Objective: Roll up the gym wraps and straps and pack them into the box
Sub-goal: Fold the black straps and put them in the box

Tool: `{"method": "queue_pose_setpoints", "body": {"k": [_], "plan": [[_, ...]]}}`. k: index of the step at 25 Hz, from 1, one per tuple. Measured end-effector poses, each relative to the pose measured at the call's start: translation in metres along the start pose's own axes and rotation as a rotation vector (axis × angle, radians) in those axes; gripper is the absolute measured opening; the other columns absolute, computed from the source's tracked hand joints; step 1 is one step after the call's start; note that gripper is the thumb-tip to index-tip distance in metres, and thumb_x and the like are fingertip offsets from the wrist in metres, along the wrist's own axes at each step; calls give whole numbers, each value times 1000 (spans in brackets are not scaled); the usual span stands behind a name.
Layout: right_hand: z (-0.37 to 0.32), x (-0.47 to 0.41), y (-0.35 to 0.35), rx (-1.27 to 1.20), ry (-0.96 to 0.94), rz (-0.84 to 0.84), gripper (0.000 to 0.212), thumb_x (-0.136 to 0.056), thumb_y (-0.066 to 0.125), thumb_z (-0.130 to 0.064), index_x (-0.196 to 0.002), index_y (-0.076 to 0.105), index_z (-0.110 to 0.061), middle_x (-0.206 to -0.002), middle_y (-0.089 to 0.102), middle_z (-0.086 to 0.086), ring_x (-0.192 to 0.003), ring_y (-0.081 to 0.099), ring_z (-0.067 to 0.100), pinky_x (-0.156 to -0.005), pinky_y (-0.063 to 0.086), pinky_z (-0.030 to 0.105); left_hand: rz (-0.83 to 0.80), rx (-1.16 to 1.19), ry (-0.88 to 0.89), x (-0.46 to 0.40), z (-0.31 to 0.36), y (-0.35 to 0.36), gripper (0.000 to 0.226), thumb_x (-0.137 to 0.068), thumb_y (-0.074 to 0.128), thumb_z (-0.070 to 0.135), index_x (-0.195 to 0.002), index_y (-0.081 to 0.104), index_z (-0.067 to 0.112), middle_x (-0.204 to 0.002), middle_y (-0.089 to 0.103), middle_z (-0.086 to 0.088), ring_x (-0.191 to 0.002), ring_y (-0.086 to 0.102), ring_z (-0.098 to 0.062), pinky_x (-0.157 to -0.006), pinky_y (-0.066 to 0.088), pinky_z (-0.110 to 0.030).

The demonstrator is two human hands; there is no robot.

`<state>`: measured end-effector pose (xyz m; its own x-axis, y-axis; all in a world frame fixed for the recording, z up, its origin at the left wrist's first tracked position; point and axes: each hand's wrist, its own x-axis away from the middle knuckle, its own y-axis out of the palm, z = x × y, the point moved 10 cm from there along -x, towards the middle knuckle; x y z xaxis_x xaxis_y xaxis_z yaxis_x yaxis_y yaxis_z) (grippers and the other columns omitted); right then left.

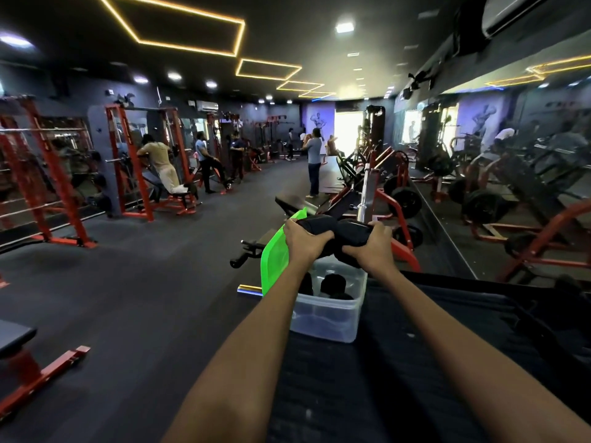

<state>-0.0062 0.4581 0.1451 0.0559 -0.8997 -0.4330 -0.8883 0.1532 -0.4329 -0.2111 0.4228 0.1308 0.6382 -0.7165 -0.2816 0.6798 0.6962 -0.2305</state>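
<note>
Both my hands hold a black gym wrap (335, 230) in the air above a clear plastic box (326, 318). My left hand (302, 239) grips the wrap's left rolled end. Its right end is gripped by my right hand (371, 247), fingers curled over the top. Inside the box lie dark rolled wraps (332, 286). The box's bright green lid (276, 254) stands open on the box's left side. The box sits on a black padded bench surface (415, 346) in front of me.
Grey gym floor (144, 282) spreads to the left, with red racks (140, 161) and several people along the far wall. A red bench frame (41, 372) stands at lower left. Weight machines and plates (406, 203) crowd the right, beside a mirrored wall.
</note>
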Motion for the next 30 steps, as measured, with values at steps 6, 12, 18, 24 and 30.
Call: {"method": "queue_pose_setpoints", "body": {"k": [6, 12, 18, 24, 30], "plan": [[38, -39, 52, 185, -10, -169, 59, -66, 81, -21, -111, 49, -3, -119, 45, 16, -107, 51, 31, -88, 43, 35, -143, -269, 23, -31, -36, 28, 72, -53, 88, 35, -109, 57, 2, -110, 60, -15, -102, 59, -29, -79, 45, -29], [54, -31, 64, 379, -69, -177, 47, -70, 78, -36, -101, 61, -5, -108, 63, 14, -108, 47, 31, -87, 36, 35, -210, -477, 130, -43, -44, 39, 64, -64, 84, 37, -111, 58, 2, -115, 62, -15, -105, 58, -30, -83, 43, -32], [50, -36, 89, 817, -96, -467, 63, -76, 71, -42, -123, 43, -11, -127, 57, 11, -122, 50, 29, -105, 30, 43, -349, -446, 79, -40, -62, 52, 63, -76, 75, 33, -122, 46, 1, -125, 55, -17, -113, 55, -31, -95, 43, -37], [41, -22, 107, 851, -150, -516, 39, -89, 54, -12, -124, 42, -3, -127, 55, 19, -121, 51, 34, -102, 37, 42, -486, -604, 14, -30, -80, 65, 63, -90, 59, 34, -134, 30, -1, -140, 36, -19, -126, 42, -35, -106, 34, -43], [55, -11, 105, 954, -110, -621, 51, -88, 60, -28, -130, 40, -8, -134, 52, 12, -126, 47, 29, -105, 32, 38, -658, -983, -11, -25, -89, 74, 59, -90, 61, 26, -139, 37, 4, -141, 45, -18, -127, 47, -31, -102, 38, -36]]}}
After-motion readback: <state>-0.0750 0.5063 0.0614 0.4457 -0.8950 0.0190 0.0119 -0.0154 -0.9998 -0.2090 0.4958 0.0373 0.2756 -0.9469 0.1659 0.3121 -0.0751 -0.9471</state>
